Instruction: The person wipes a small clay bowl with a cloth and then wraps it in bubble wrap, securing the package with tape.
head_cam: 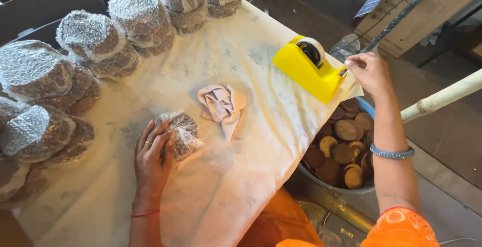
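One more bundle held down while tape is pulled

A bubble-wrapped bundle (179, 134) is pressed flat on the cloth-covered table (241, 187) by the spread left hand (152, 159); the right hand (370, 71) pinches tape at the yellow dispenser (307, 69). Many wrapped stacks (90, 41) are done; unwrapped brown discs (341, 151) are left in the tub.

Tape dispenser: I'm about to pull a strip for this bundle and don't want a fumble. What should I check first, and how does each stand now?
1. Right hand at the dispenser cutter end: ok.
2. Tape end pinched: cannot tell.
3. Left hand pressing the bubble-wrapped bundle: ok.
4. Wrap closed all round: cannot tell.
5. Dispenser fully on the table: not ok, it sits at the edge.
6. Crumpled cloth apart from the bundle: ok.
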